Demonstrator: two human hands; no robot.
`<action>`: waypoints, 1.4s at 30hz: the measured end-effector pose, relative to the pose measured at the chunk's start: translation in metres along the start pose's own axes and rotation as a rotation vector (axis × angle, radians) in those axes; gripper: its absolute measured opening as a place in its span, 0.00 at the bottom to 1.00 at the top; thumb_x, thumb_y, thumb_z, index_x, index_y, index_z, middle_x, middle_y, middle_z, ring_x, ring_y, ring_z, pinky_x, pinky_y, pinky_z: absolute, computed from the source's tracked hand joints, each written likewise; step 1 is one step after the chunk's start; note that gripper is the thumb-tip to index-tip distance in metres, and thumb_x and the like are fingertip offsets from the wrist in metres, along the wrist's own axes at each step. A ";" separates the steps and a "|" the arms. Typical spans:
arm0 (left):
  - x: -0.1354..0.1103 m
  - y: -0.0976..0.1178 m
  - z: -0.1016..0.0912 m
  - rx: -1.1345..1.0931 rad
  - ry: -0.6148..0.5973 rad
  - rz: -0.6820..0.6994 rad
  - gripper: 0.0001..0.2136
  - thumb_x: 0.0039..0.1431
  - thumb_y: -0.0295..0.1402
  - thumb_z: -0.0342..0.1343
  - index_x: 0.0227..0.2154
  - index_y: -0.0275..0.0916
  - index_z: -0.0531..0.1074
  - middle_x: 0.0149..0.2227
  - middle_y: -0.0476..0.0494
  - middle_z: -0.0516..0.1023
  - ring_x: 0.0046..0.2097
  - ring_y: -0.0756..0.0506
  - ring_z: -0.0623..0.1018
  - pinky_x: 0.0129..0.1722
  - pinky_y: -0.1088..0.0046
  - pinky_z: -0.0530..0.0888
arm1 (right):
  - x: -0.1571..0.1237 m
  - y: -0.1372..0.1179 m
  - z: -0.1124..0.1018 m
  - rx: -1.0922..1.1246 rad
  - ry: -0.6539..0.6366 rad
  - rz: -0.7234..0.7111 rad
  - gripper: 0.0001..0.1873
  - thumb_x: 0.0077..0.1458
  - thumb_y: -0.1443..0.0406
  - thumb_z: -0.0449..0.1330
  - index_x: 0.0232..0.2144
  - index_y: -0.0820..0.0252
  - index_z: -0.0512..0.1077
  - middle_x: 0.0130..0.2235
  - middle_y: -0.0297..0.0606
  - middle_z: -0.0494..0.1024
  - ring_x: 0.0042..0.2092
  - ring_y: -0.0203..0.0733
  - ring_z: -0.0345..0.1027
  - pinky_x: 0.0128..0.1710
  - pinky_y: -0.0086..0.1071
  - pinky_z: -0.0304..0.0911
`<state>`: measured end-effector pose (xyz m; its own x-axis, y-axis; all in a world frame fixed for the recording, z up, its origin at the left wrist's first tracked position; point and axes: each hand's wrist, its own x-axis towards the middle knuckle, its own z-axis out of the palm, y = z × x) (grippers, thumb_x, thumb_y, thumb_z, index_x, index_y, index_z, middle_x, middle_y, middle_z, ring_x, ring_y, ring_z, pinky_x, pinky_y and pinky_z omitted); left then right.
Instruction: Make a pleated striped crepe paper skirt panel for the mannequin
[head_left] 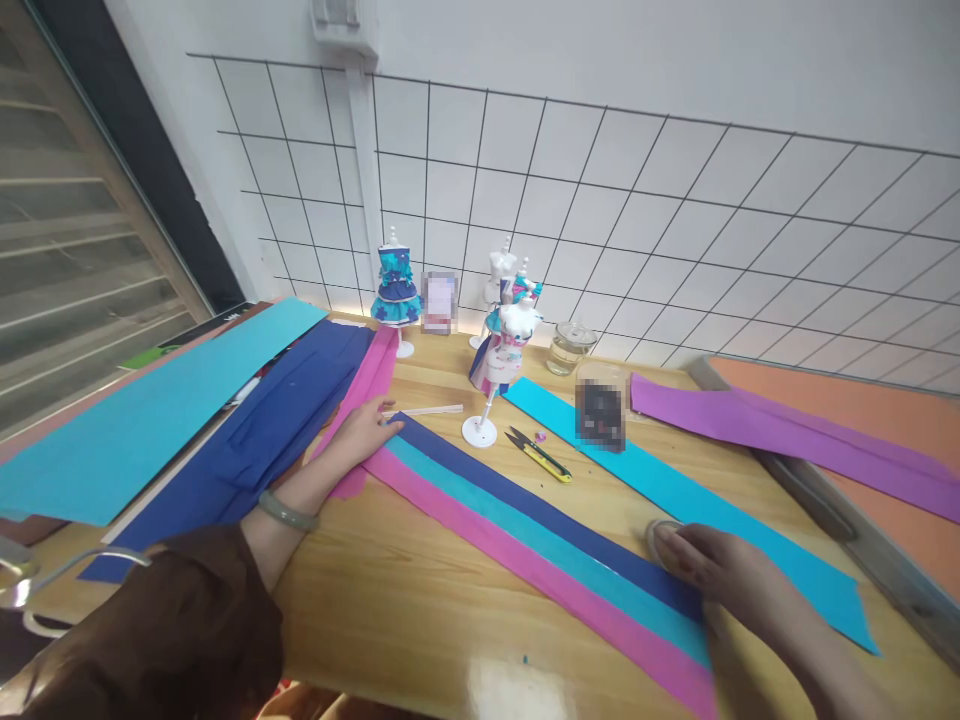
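A long layered strip (540, 530) of navy, turquoise and pink paper or thin fabric lies diagonally across the wooden table. At its far left end, my left hand (367, 430) holds the corner between thumb and fingers. My right hand (705, 560) is closed around a round, ring-shaped thing (661, 545) that looks like a roll of tape, beside the strip's near right end. Motion blurs this hand a little. Yellow-handled thread snips (540, 455) lie just beyond the strip. A thin white stick (424, 410) rests near my left fingers.
Small white dress forms stand at the back, one in a blue ruffled dress (396, 285), another (517, 330) nearer. A glass jar (571, 347) and a blurred-out dark item (600, 415) are right of them. Turquoise (172, 400), navy (262, 420) and purple (787, 430) sheets lie at the sides.
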<state>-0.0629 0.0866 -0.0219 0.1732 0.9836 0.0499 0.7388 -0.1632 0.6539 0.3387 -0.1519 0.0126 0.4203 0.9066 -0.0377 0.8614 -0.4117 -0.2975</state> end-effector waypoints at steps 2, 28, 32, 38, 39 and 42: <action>0.001 -0.002 -0.001 0.042 0.005 -0.008 0.26 0.47 0.41 0.55 0.50 0.35 0.64 0.35 0.42 0.76 0.39 0.44 0.75 0.34 0.73 0.69 | 0.005 -0.011 0.004 -0.065 -0.152 -0.002 0.23 0.49 0.48 0.47 0.15 0.56 0.65 0.18 0.34 0.71 0.22 0.39 0.65 0.21 0.28 0.55; -0.003 0.003 0.000 0.108 0.085 0.027 0.23 0.52 0.35 0.52 0.53 0.37 0.60 0.44 0.40 0.74 0.46 0.43 0.73 0.43 0.70 0.68 | 0.008 -0.075 -0.021 0.098 0.267 -0.063 0.15 0.49 0.52 0.50 0.28 0.55 0.69 0.32 0.37 0.77 0.32 0.43 0.70 0.27 0.31 0.61; -0.004 0.005 -0.001 0.030 0.110 0.052 0.20 0.56 0.35 0.47 0.51 0.37 0.62 0.45 0.40 0.73 0.47 0.43 0.72 0.45 0.69 0.67 | 0.029 -0.073 -0.006 -0.129 0.180 -0.201 0.14 0.53 0.58 0.47 0.28 0.57 0.68 0.30 0.40 0.76 0.29 0.43 0.69 0.23 0.31 0.56; -0.010 0.014 -0.007 -0.003 0.158 0.073 0.18 0.61 0.36 0.38 0.50 0.36 0.63 0.49 0.40 0.71 0.50 0.44 0.71 0.48 0.68 0.65 | 0.041 -0.059 0.011 -0.377 0.213 -0.315 0.12 0.52 0.64 0.46 0.28 0.59 0.68 0.27 0.42 0.74 0.28 0.42 0.66 0.23 0.31 0.50; -0.011 0.015 -0.008 0.003 0.167 0.077 0.19 0.61 0.35 0.37 0.50 0.36 0.63 0.50 0.41 0.71 0.50 0.44 0.70 0.49 0.69 0.65 | 0.041 -0.057 0.013 -0.376 0.192 -0.302 0.11 0.51 0.65 0.46 0.28 0.59 0.68 0.27 0.41 0.74 0.27 0.42 0.66 0.23 0.31 0.49; -0.012 0.015 -0.008 0.053 0.192 0.079 0.19 0.62 0.36 0.35 0.51 0.36 0.62 0.50 0.40 0.71 0.51 0.44 0.70 0.50 0.69 0.65 | 0.037 -0.053 0.017 -0.345 0.137 -0.262 0.11 0.51 0.63 0.46 0.25 0.58 0.67 0.27 0.41 0.75 0.27 0.42 0.66 0.22 0.30 0.49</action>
<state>-0.0589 0.0732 -0.0068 0.1083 0.9632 0.2462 0.7618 -0.2395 0.6020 0.3041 -0.0947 0.0105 0.1895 0.9732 0.1300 0.9786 -0.1979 0.0555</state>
